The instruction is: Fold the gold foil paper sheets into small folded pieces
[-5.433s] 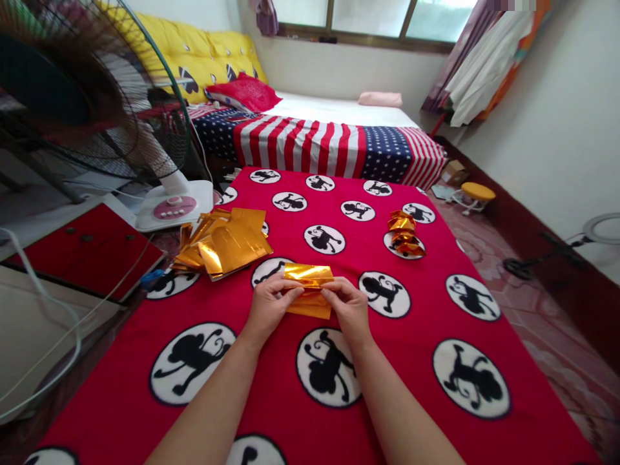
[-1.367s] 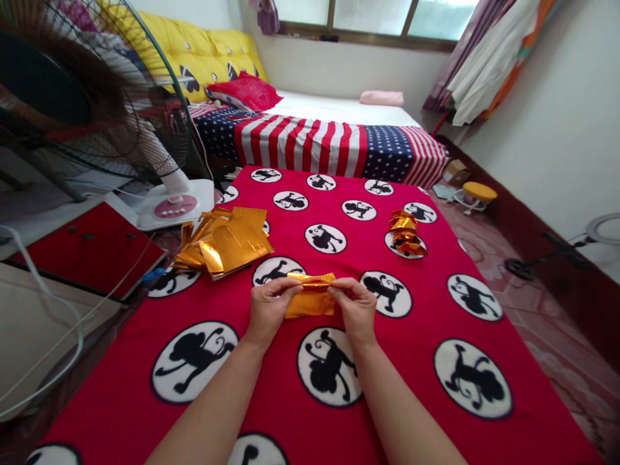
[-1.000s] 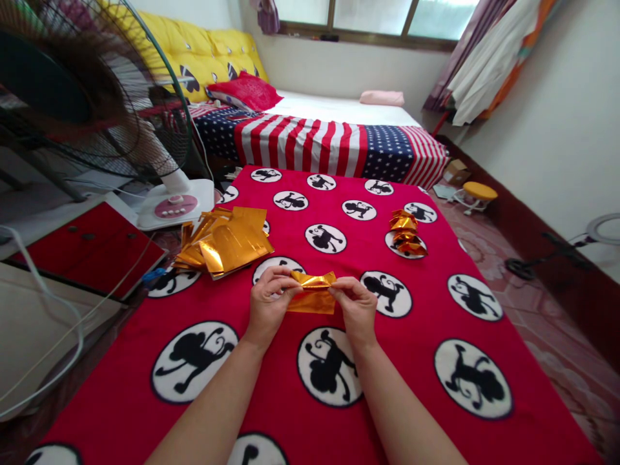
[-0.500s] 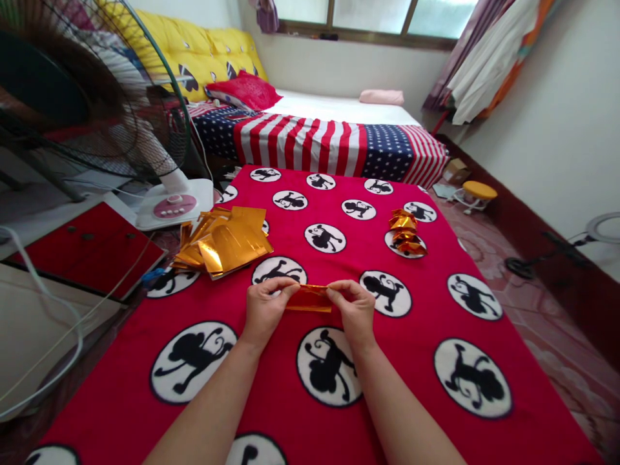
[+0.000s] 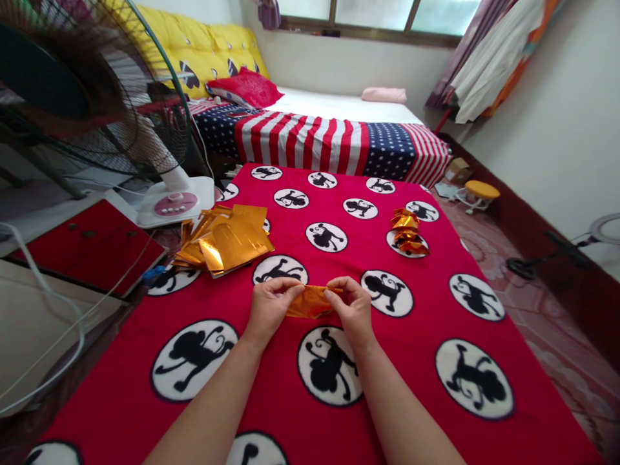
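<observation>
A sheet of gold foil paper (image 5: 311, 302) is stretched between my two hands, low over the red cloth (image 5: 387, 400) with black monkey prints. Its upper edge is pinched at the left end by the thumb and fingers of my left hand (image 5: 271, 307). At the right end, my right hand (image 5: 353, 307) grips the same edge in a closed pinch. Beyond my left hand lies a loose pile of flat gold foil sheets (image 5: 237, 240). Farther off to the right, several folded gold foil pieces (image 5: 407, 231) sit bunched in a row.
A standing fan (image 5: 177, 201) is at the left beside a red-topped cabinet (image 5: 92, 239). Behind the cloth-covered surface is a bed (image 5: 314, 142) with a striped and starred cover. A yellow stool (image 5: 481, 190) and a black-based stand (image 5: 523, 266) are on the floor at right.
The foil sheet's lower part has swung and creased, and its face now looks brighter. Both hands keep their pinch and have barely shifted.
</observation>
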### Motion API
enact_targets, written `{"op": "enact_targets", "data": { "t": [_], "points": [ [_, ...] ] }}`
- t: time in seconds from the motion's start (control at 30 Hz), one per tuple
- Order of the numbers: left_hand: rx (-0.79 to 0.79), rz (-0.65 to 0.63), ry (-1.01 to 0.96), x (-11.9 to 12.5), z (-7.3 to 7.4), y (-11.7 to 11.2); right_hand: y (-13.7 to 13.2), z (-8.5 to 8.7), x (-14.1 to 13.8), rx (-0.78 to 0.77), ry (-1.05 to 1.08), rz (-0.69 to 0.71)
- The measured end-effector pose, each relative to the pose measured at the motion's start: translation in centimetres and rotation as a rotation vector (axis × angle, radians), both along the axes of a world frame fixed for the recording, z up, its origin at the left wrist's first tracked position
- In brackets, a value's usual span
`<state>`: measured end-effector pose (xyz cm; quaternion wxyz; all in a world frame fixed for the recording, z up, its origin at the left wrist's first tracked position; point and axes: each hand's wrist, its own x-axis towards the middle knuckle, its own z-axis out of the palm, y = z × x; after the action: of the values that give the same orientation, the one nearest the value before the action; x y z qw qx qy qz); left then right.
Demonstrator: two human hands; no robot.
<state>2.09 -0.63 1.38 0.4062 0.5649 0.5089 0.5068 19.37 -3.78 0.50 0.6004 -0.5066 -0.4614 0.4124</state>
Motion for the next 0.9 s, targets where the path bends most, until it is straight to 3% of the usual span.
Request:
{"op": "enact_targets", "data": {
  "t": [0.53, 0.73, 0.9],
  "points": [
    [-0.012, -0.068, 0.030, 0.31, 0.25, -0.27, -0.26, 0.22, 0.03, -0.013, -0.249, 0.024],
    [-0.089, -0.068, -0.095, 0.21, 0.11, -0.14, -0.27, 0.02, 0.35, -0.006, -0.245, 0.011],
    [-0.069, -0.047, -0.055, -0.27, 0.20, -0.05, -0.24, 0.09, 0.42, -0.014, -0.224, 0.003]
  ]
}}
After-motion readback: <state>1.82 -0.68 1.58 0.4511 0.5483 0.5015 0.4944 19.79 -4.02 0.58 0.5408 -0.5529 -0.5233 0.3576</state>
